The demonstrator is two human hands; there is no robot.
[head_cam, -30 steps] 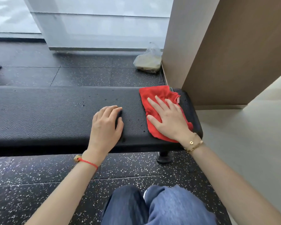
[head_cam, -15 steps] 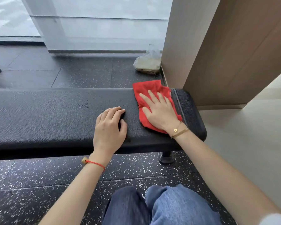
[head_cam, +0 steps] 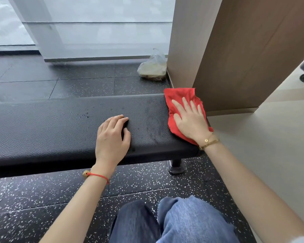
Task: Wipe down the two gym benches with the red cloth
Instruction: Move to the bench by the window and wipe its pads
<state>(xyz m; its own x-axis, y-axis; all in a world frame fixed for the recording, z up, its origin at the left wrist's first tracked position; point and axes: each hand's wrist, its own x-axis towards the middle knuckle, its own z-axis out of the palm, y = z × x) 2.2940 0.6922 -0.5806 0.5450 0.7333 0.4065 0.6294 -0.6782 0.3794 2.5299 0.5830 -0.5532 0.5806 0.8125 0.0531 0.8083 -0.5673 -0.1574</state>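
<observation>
A long black gym bench (head_cam: 51, 123) ran in from the left edge of the view, its padded top pebbled like leather, its near edge rounded and rolled under. Most of that top lay bare to the left of the hands. A few dark specks dotted it near the middle. Beyond the bench, dark rubber floor tiles (head_cam: 84, 85) with pale flecks stretched back to a frosted white wall panel.

The left hand (head_cam: 112, 137) rested on the bench close to the near edge, fingers together and loosely bent, tips touching the padding, holding nothing. A red string bracelet (head_cam: 97, 176) crossed its wrist.

Further right, a clear plastic bag (head_cam: 153, 67) sat on the floor against the foot of a tan wooden pillar (head_cam: 235, 50).

The red cloth (head_cam: 181, 97), thin and frayed at its edges, lay on the bench's right end, its far corner overhanging the back edge. The right hand (head_cam: 189, 120) pressed flat on it, fingers straight and slightly spread. A gold bracelet (head_cam: 209, 142) sat on that wrist. Under this end a black bench foot (head_cam: 176, 166) stood on the tiles. Right of the bench, smooth pale flooring (head_cam: 261, 146) lay open. Blue denim knees (head_cam: 182, 223) filled the bottom.
</observation>
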